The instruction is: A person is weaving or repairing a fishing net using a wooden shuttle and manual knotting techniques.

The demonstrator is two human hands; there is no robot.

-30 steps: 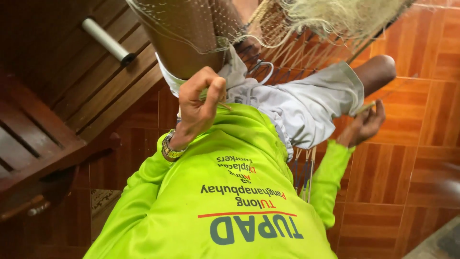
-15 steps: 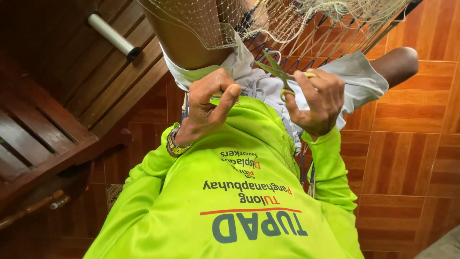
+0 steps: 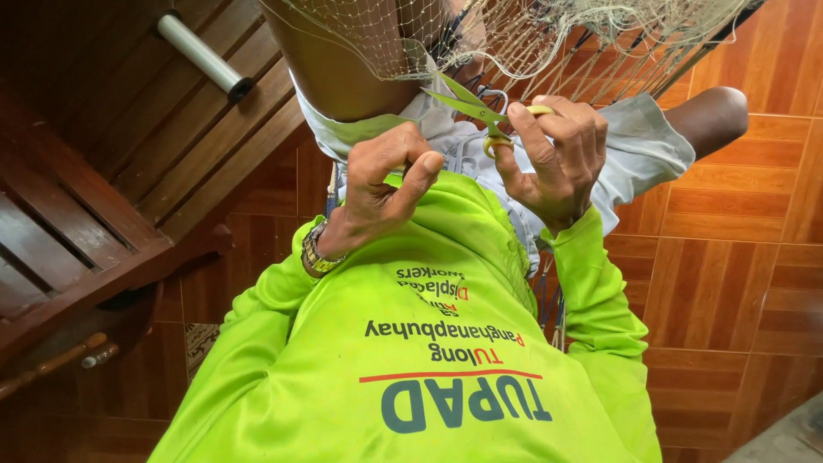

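- Our right hand (image 3: 557,159) is clamped on one pair of small scissors (image 3: 480,116), fingers curled through and around the yellow-green handle loops.
- The scissors' long axis runs from the handles at our right hand up and to the left in the picture; the two blades point toward the upper left, slightly parted, tips at the lower edge of the fishing net (image 3: 514,39).
- We count two blades and two loops; one loop shows below the pivot, the other is mostly covered by our fingers.
- Our left hand (image 3: 386,189) is closed, thumb pressed over the curled forefinger; we cannot tell whether it pinches a strand of the net or nothing at all.
- One metal wristwatch (image 3: 319,255) sits on our left wrist.
- Both hands are raised close together, just beside each other, in front of our bright green long-sleeved shirt (image 3: 429,360).
- The one net hangs across the top of the view, pale fine mesh draped over a bare knee (image 3: 343,64); a second knee (image 3: 716,111) shows at the right.
- Grey shorts (image 3: 643,150) lie beneath our hands.
- Below is a brown tiled floor (image 3: 729,283); at the left stands dark wooden slatted furniture (image 3: 77,231), with one white tube (image 3: 201,53) lying on it.
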